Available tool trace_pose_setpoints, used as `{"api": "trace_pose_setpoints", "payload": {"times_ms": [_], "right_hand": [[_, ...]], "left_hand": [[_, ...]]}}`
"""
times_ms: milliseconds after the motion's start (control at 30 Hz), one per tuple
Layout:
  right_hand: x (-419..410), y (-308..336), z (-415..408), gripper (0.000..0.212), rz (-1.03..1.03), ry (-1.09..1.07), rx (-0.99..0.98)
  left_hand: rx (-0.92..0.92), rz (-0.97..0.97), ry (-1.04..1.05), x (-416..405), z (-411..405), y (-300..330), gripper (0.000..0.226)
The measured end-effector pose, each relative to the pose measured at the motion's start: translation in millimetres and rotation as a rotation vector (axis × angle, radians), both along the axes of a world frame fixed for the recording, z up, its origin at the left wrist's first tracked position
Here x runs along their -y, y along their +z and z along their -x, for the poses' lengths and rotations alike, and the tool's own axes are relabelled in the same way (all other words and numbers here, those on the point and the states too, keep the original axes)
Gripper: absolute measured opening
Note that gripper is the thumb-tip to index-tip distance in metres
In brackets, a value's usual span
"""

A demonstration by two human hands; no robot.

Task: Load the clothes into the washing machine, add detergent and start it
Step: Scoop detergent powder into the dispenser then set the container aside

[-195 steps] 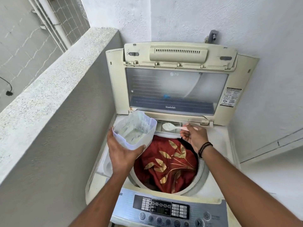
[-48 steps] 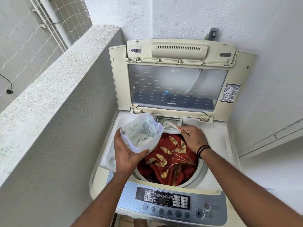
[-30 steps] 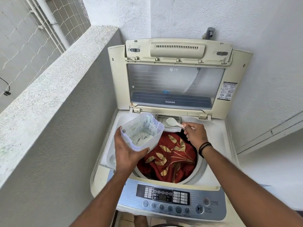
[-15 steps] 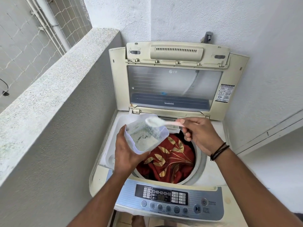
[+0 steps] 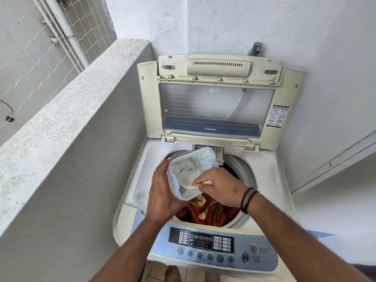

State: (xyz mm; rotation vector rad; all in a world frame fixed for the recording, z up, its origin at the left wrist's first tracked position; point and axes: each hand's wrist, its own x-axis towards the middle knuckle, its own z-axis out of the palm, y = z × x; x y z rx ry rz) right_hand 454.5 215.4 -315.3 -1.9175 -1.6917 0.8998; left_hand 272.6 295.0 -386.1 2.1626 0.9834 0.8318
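Observation:
A top-loading washing machine (image 5: 264, 163) stands with its lid (image 5: 215, 106) up. Red clothes with a gold leaf pattern (image 5: 205, 210) lie in the drum. Over the drum my left hand (image 5: 162, 192) grips a clear plastic detergent tub (image 5: 191, 169), tilted toward me, with pale powder inside. My right hand (image 5: 221, 188) pinches a small white spoon (image 5: 187, 187) whose bowl is down in the tub's powder. The detergent drawer (image 5: 219, 152) at the drum's back edge is partly hidden behind the tub.
The control panel (image 5: 213, 247) with its start/pause button (image 5: 245, 257) faces me at the front. A concrete parapet (image 5: 71, 110) runs close along the left, white walls close in behind and right. A tap (image 5: 256, 47) sticks out above the lid. My bare feet (image 5: 173, 274) show below.
My right hand has brought the spoon from the detergent drawer back to the tub and dipped it into the powder. My left hand has tilted the tub further toward me.

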Motion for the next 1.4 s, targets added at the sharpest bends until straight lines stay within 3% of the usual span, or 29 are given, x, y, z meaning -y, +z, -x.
{"api": "trace_pose_setpoints", "payload": {"times_ms": [200,333,800,1200,1300,1400], "right_hand": [[1.4,0.9,-10.0,0.022,-0.074,-0.087,-0.007],[3.4,-6.4,-1.4,0.023,-0.020,-0.122,-0.053],[9.1,-8.1,-6.9,0.019,-0.012,-0.521,-0.765],[9.4,-5.3,-25.4,0.021,-0.058,-0.678,-0.988],[6.8,-3.9,-30.0,0.019,-0.089,-0.676,-0.884],[0.7,-4.1,-33.2,0.017,-0.125,-0.560,-0.527]], "left_hand": [[0.007,-0.001,0.008,-1.7,3.5,3.5,0.129],[0.028,-0.042,0.016,-8.5,-0.4,6.6,0.125],[0.034,0.059,0.115,-14.3,1.5,-2.6,0.129],[0.073,0.146,0.244,-21.6,-9.9,-6.1,0.131],[0.073,0.130,0.216,-23.9,-14.0,-3.3,0.132],[0.022,0.071,0.137,-25.4,-17.2,-2.8,0.132]]}}
